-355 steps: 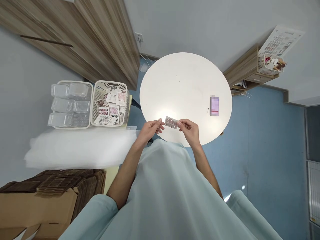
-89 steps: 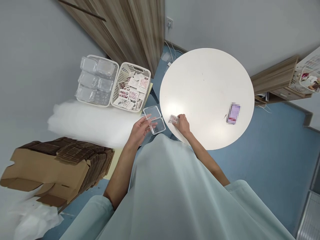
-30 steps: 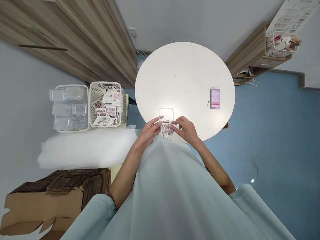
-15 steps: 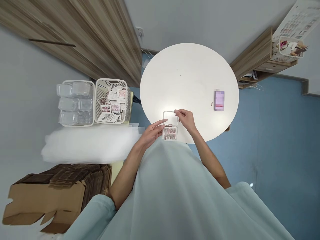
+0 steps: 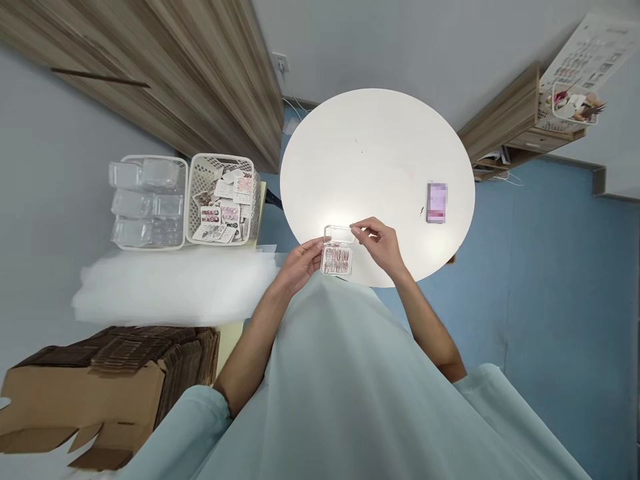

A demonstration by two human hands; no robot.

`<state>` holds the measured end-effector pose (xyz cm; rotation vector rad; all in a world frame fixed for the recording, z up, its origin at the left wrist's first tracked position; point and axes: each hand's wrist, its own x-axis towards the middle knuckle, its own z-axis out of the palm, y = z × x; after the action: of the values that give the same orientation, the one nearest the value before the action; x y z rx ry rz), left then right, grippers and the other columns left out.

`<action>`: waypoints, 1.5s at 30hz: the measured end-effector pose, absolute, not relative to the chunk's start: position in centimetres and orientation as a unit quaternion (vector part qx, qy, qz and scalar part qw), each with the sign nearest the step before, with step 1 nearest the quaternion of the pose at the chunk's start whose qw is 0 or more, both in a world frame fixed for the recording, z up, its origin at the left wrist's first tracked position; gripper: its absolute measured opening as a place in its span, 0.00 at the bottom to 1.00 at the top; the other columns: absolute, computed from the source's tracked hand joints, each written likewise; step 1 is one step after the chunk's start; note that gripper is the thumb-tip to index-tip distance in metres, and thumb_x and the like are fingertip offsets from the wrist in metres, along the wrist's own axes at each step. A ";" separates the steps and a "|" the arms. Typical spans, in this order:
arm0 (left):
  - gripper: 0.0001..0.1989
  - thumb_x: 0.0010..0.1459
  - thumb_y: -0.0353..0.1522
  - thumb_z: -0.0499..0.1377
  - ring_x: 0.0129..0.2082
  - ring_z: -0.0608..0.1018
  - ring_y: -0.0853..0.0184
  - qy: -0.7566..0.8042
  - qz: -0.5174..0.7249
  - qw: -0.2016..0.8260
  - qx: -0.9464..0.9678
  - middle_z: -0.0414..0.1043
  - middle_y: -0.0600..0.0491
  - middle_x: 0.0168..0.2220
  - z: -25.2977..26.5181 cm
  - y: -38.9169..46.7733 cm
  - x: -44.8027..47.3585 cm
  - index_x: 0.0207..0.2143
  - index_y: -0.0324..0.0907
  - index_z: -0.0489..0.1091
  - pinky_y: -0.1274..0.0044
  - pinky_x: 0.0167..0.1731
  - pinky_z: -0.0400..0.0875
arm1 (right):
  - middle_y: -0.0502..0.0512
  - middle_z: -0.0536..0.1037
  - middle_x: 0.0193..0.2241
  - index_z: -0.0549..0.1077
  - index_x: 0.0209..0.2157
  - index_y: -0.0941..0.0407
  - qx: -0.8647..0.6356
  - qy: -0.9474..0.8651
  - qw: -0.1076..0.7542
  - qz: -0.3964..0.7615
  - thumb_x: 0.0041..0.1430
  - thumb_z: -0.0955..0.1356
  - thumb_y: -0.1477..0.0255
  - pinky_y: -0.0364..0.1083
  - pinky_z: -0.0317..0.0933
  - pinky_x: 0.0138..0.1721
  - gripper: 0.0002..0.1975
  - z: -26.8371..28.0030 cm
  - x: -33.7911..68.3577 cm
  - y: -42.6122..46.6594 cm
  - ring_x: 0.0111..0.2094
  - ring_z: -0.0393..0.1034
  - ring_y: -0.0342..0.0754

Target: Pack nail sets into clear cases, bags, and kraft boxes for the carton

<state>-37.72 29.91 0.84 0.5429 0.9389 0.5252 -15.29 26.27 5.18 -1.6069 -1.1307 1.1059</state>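
Note:
A small clear plastic box is at the near edge of the white round table, its hinged lid raised at the far side. Two rows of pinkish press-on nails lie inside it. My left hand grips the box by its left side, near the hinge. With thumb and forefinger, my right hand pinches the lid's upper right corner.
The round table carries a phone-like pinkish item on its right. To the left stand a basket of nail cards and a basket of clear boxes. White plastic sheets and folded cardboard boxes lie nearer.
The lid has tilted down somewhat toward the nails, and it looks shorter now. My right hand has shifted slightly right with its corner. The left hand keeps hold of the box.

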 end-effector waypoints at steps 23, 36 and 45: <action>0.24 0.56 0.39 0.74 0.60 0.79 0.51 0.436 0.241 0.810 0.309 0.79 0.39 0.59 2.6 31.1 -36.6 0.53 0.40 0.80 0.60 0.63 0.72 | 0.54 0.81 0.35 0.78 0.39 0.53 -0.643 -0.330 0.351 0.596 0.56 0.76 0.46 0.44 0.61 0.26 0.25 3.7 -15.1 20.7 0.28 0.71 0.44; 0.35 0.57 0.50 0.71 0.41 0.82 0.59 0.535 0.177 0.703 0.435 0.83 0.47 0.41 2.9 29.9 -38.9 0.62 0.42 0.74 0.70 0.41 0.75 | 0.55 0.82 0.35 0.78 0.34 0.54 -0.610 -0.296 0.372 0.634 0.54 0.77 0.46 0.43 0.57 0.22 0.25 2.2 -16.5 21.3 0.26 0.69 0.43; 0.36 0.52 0.50 0.73 0.33 0.79 0.62 0.539 0.174 0.691 0.450 0.82 0.48 0.37 2.7 29.3 -40.1 0.58 0.41 0.76 0.72 0.32 0.67 | 0.56 0.83 0.35 0.78 0.33 0.55 -0.611 -0.305 0.351 0.641 0.53 0.77 0.44 0.43 0.57 0.22 0.27 2.2 -17.4 22.3 0.26 0.69 0.43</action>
<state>-40.12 29.35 2.75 1.0059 1.2050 0.3887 -17.37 22.32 2.16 -1.5810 -0.7909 1.6603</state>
